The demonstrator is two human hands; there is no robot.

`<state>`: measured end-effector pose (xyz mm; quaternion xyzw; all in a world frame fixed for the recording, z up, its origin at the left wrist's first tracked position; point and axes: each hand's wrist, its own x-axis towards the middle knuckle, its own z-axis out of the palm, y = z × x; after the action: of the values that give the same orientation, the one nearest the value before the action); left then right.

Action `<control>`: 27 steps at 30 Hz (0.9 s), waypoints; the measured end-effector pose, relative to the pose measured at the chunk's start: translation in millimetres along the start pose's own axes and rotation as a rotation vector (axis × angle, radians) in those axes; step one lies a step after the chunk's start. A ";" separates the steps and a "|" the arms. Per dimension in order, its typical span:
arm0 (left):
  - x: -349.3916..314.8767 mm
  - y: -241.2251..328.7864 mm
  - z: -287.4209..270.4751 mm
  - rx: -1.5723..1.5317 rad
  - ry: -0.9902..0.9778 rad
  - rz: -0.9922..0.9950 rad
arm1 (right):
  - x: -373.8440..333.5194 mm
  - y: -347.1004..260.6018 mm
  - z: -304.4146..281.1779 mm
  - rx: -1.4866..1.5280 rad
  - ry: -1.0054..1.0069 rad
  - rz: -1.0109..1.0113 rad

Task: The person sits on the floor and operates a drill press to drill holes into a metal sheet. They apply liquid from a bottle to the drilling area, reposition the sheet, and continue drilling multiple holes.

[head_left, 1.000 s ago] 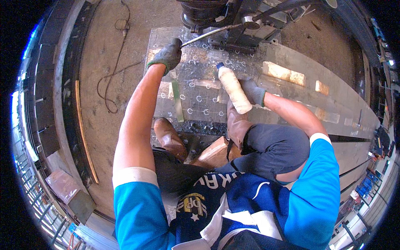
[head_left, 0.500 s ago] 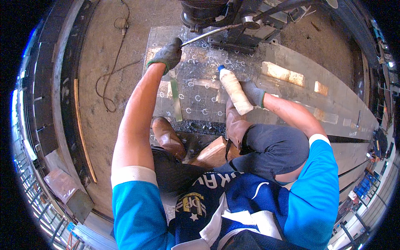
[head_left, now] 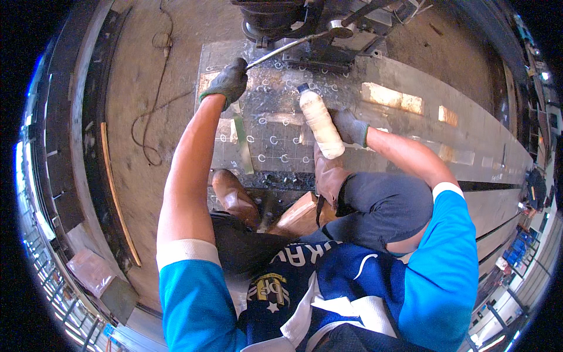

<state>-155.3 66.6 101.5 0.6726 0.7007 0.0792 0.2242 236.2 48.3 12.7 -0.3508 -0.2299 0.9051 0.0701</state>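
My left hand [head_left: 230, 81], in a dark knitted glove with a green cuff, is closed around the end of a thin metal lever [head_left: 281, 51]. That lever runs up to the round hub [head_left: 340, 28] of a dark machine [head_left: 272, 16]. In my gloved right hand [head_left: 350, 126] is a plastic bottle [head_left: 321, 120] of whitish liquid with a dark cap. It tilts, cap away from me and to the left, above a steel plate [head_left: 272, 132] covered in chalk marks. My right fingers are partly hidden behind the bottle.
A narrow green strip [head_left: 242, 144] lies on the plate. Between my brown boots sits a wooden block [head_left: 296, 216]. A cable [head_left: 153, 108] curls over the floor at left, near a long wooden strip [head_left: 114, 188]. Long steel plates [head_left: 492, 202] extend to the right.
The lever's end and my left hand have come slightly nearer to me. My right hand still holds the bottle much as before. The whole view has shifted a little.
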 end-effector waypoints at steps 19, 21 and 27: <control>-5.2 13.0 -6.9 -0.047 -0.032 -0.039 | -1.7 -4.4 4.8 0.085 0.014 -0.066; -6.0 15.9 -8.6 -0.055 -0.047 -0.053 | -3.1 -4.2 4.9 0.091 0.025 -0.063; -8.5 21.7 -13.6 -0.047 -0.080 -0.096 | -4.6 -2.9 7.5 0.109 0.040 -0.045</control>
<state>-141.4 62.6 124.3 0.6355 0.7206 0.0581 0.2712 234.5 46.8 21.8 -0.3593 -0.1864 0.9073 0.1139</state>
